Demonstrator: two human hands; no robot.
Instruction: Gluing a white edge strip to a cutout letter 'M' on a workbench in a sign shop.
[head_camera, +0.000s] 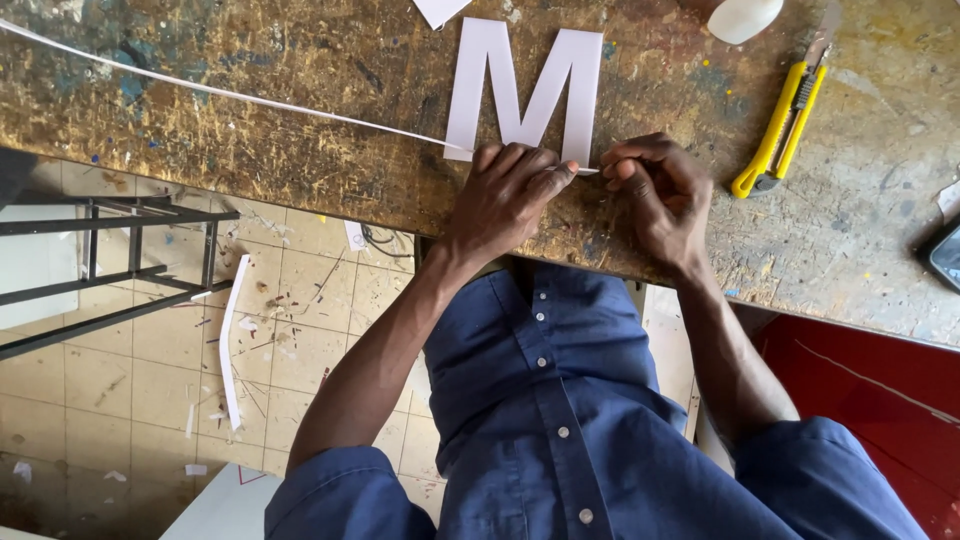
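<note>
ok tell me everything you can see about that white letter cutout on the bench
The white letter cutout is a flat, thick-stroked capital M, seemingly card or foam board. It lies flat on the paint-stained wooden bench, its feet toward the person. The left hand and right hand meet at its lower edge, pinching a thin white strip that trails off leftward across the bench.

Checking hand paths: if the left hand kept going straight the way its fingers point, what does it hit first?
Left hand points toward the right hand; it would likely meet those fingertips first, at the white strip.
</note>
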